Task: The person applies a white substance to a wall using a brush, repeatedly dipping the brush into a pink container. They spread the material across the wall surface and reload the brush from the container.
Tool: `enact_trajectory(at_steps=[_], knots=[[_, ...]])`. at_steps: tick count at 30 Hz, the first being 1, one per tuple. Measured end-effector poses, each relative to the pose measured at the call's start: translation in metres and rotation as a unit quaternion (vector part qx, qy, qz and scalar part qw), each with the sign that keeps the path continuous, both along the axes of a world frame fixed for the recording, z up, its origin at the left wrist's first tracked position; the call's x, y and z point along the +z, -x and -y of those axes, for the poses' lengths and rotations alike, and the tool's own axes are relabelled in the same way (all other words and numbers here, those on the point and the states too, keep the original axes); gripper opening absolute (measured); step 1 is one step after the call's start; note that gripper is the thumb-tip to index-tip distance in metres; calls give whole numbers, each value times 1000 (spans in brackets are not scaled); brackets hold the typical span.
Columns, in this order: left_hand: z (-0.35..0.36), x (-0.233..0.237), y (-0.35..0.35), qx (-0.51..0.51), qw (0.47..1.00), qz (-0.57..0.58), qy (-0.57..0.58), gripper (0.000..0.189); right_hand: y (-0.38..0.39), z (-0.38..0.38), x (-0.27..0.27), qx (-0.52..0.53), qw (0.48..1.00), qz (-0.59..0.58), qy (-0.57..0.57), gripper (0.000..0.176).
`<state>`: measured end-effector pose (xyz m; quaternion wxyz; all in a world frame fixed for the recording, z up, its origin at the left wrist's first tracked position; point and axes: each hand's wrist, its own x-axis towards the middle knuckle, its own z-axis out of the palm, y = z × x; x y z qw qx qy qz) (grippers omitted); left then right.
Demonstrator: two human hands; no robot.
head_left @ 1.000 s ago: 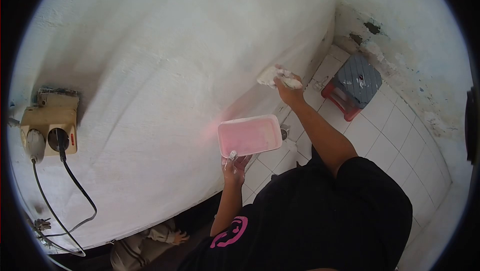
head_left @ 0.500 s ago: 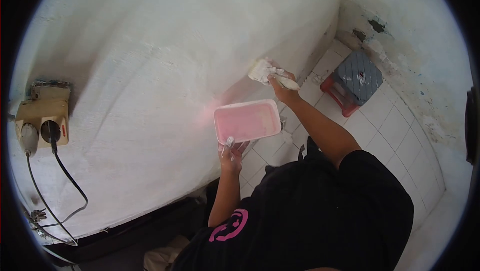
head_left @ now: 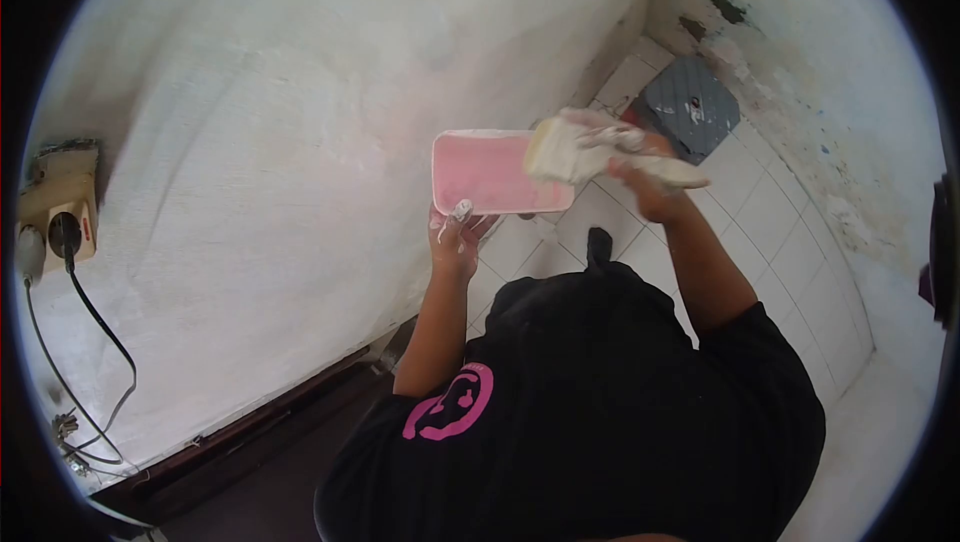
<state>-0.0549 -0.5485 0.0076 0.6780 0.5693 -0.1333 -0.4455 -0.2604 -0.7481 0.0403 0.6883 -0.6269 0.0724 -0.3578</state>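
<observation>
My left hand (head_left: 455, 245), with white paint on its fingers, grips the near edge of a shallow pink tray (head_left: 480, 174); the thumb is over the rim and other fingers are beneath. A wide, paint-coated brush (head_left: 572, 152) is in my right hand (head_left: 648, 187), slightly blurred by motion. Its pale bristles overlap the tray's right end in this view, while the handle points right. White smears cover much of the brush and reach my right fingers.
A whitish wall (head_left: 270, 192) rises along the left, carrying a socket box (head_left: 85, 197) with two plugs and hanging cables. A grey-topped stool (head_left: 692, 107) stands on white floor tiles (head_left: 760, 212) by the right wall (head_left: 800, 72), where paint is peeling.
The brush has come away from the wall, moving right to the tray's right end. The tray sits higher in view, and the whole view has shifted slightly.
</observation>
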Motion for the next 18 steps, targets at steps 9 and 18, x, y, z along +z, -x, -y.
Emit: enact_trajectory(at_steps=[9,18], knots=[[30,-10,28,-101,991,-63,59,60,-34,-45,-27,-43,972,-205,109,36],[26,-5,36,-71,994,-54,66,57,5,-50,1,-152,906,-350,184,31]])
